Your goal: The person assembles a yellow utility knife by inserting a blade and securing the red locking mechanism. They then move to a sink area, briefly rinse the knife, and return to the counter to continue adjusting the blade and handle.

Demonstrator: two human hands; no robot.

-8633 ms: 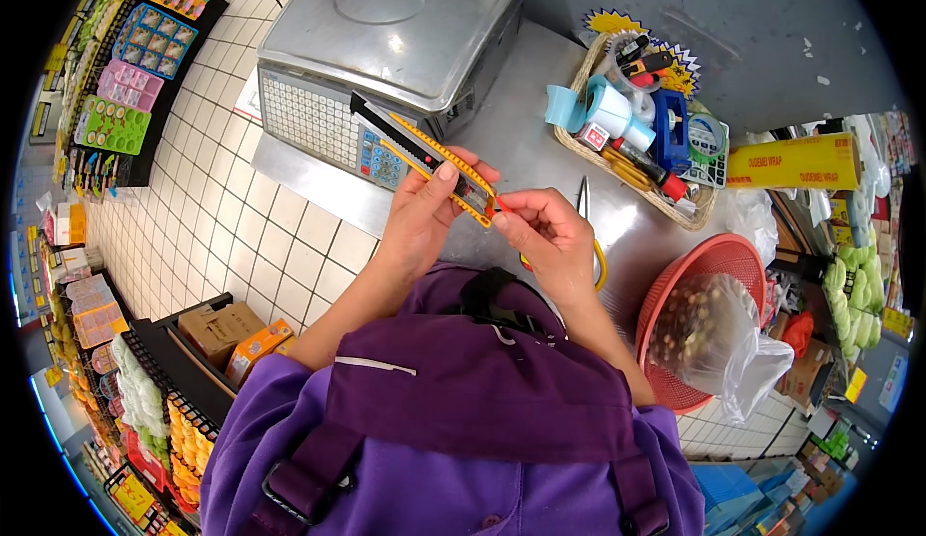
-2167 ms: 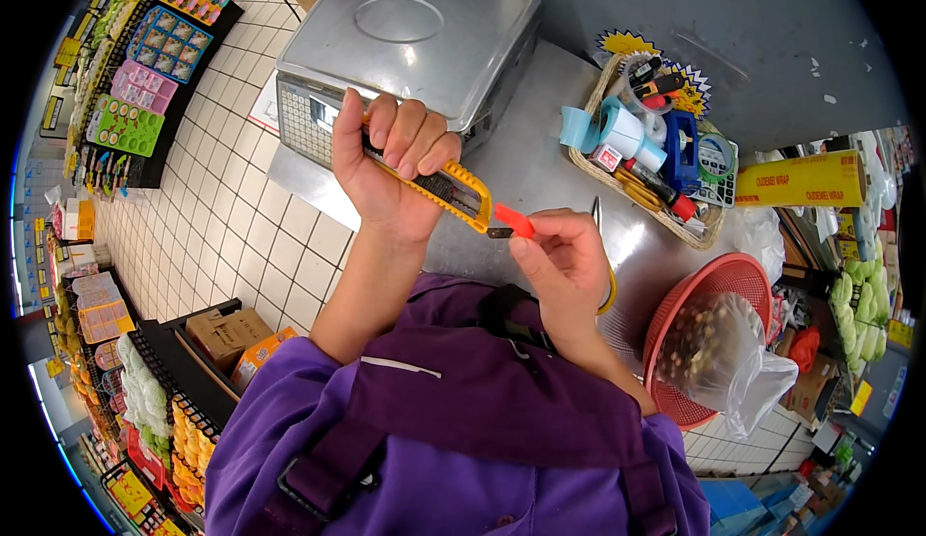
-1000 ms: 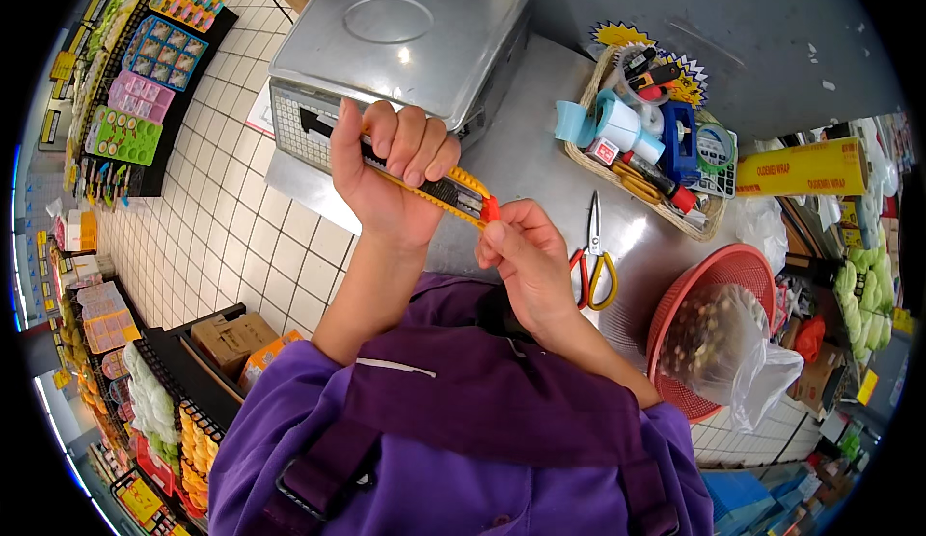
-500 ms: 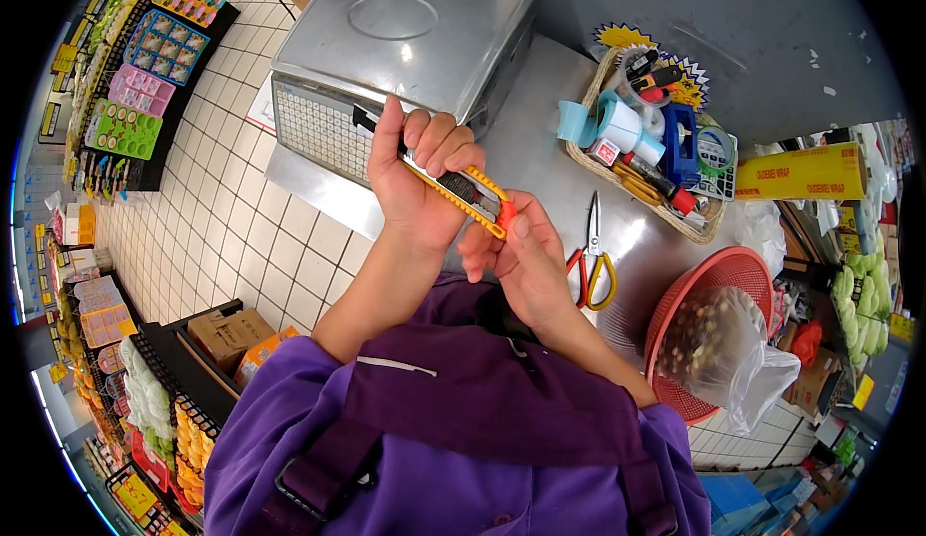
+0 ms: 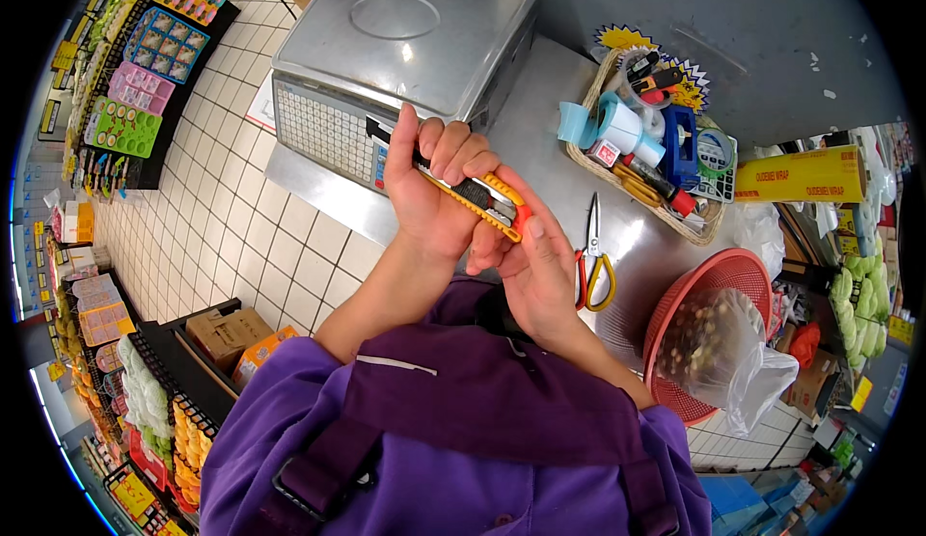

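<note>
A yellow and black utility knife (image 5: 475,192) lies slantwise between my hands, in front of the scale. My left hand (image 5: 424,189) is wrapped round its upper part, thumb raised along the dark front end. At the knife's orange-red tail end, my right hand (image 5: 545,271) pinches with thumb and fingers. Parts of the knife's body are covered by my left fingers. Beyond my hands stands a weighing scale (image 5: 424,63) with a flat metal top and a keypad. Scissors (image 5: 593,256) with red and yellow handles rest on the metal table, right of my right hand.
Right of the scale, a wicker basket (image 5: 584,164) holds tape rolls, markers and a calculator. A red plastic basket (image 5: 666,329) with a clear bag of small round items (image 5: 714,333) stands at the right. A yellow box (image 5: 801,174) lies behind it. Shelves of goods line the left.
Both hands and the knife have shifted slightly right and down. My right fingers now reach further over the knife's tail end.
</note>
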